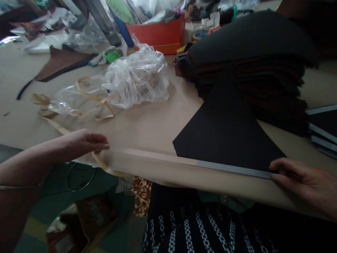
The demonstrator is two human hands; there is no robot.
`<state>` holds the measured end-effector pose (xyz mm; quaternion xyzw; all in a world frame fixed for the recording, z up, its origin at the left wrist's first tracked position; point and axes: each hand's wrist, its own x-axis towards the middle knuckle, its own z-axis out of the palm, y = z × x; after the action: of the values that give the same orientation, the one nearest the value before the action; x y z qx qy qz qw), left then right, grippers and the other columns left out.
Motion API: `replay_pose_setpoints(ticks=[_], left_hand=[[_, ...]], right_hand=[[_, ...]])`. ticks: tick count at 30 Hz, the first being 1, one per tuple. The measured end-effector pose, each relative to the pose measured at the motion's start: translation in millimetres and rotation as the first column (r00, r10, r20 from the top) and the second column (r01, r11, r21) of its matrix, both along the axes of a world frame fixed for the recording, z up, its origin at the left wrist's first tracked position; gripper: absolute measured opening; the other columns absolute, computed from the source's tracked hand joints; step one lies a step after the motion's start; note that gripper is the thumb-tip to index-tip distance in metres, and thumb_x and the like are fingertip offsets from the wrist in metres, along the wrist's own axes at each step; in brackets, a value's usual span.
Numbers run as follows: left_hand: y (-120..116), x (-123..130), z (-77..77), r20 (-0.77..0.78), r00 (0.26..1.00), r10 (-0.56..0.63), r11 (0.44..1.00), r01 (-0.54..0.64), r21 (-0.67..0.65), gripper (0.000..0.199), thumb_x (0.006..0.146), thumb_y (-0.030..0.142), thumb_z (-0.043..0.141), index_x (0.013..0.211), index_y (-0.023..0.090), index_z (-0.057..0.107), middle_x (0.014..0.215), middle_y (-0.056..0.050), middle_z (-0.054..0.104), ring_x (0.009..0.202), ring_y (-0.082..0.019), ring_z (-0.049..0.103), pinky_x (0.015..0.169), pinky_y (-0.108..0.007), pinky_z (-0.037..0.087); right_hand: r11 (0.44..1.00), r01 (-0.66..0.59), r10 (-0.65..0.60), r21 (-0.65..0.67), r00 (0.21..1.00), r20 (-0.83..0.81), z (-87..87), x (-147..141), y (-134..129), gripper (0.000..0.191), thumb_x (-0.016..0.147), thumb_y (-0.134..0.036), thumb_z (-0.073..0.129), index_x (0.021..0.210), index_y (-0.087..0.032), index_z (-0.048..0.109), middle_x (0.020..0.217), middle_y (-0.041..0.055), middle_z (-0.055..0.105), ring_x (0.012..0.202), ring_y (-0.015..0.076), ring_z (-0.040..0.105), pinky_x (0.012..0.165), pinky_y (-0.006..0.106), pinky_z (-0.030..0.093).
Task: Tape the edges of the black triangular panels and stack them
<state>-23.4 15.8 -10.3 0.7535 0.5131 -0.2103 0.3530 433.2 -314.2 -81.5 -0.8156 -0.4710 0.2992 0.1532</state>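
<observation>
- My left hand (85,140) is pinching the pale tape (160,155), which is probably feeling light, limp and tacky.
- Well apart, my right hand (300,178) is pinching the black panel (221,130) by its lower-right corner.
- The panel is lying near the table's (147,130) edge, likely bending softly; its borders are offering safer holds.

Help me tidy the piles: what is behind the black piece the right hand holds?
Behind the black piece, a stack of dark pieces shows on both sides of its narrow upper end. The part of the stack directly behind it is covered and cannot be seen.
</observation>
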Motion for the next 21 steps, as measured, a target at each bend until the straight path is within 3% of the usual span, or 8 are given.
replay_pose_setpoints(ticks=[9, 13, 21], left_hand=[[30, -32, -2.0, -0.120, 0.993, 0.002, 0.985, 0.019, 0.170, 0.023, 0.079, 0.034, 0.051, 0.077, 0.013, 0.060, 0.064, 0.006, 0.050, 0.069, -0.013, 0.044, 0.069, -0.019, 0.032], [40, -43, -2.5, -0.211, 0.977, -0.026, 0.976, 0.070, 0.205, 0.026, 0.080, 0.036, 0.049, 0.078, 0.014, 0.062, 0.064, 0.006, 0.055, 0.069, -0.014, 0.047, 0.067, -0.019, 0.032], [51, -54, -2.8, -0.284, 0.959, 0.023, 0.965, 0.053, 0.256, 0.026, 0.074, 0.035, 0.052, 0.071, 0.013, 0.066, 0.055, 0.005, 0.059, 0.064, -0.016, 0.050, 0.063, -0.020, 0.032]], right_hand=[[0.992, 0.061, -0.062, -0.111, 0.998, -0.010, -5.4, 6, -8, 0.018, 0.069, -0.041, 0.067, 0.084, -0.031, 0.063, 0.086, 0.0084, 0.067, 0.077, 0.0223, 0.061, 0.069, 0.038, 0.042], [0.995, 0.060, -0.063, -0.081, 0.997, -0.036, -7.2, 8, -9, 0.018, 0.068, -0.042, 0.069, 0.083, -0.032, 0.064, 0.087, 0.0103, 0.067, 0.078, 0.0244, 0.062, 0.069, 0.039, 0.042], [0.991, 0.097, -0.103, -0.090, 0.993, -0.062, -13.2, 13, -11, 0.020, 0.066, -0.045, 0.070, 0.082, -0.035, 0.064, 0.092, 0.0116, 0.067, 0.086, 0.0266, 0.062, 0.071, 0.040, 0.044]])
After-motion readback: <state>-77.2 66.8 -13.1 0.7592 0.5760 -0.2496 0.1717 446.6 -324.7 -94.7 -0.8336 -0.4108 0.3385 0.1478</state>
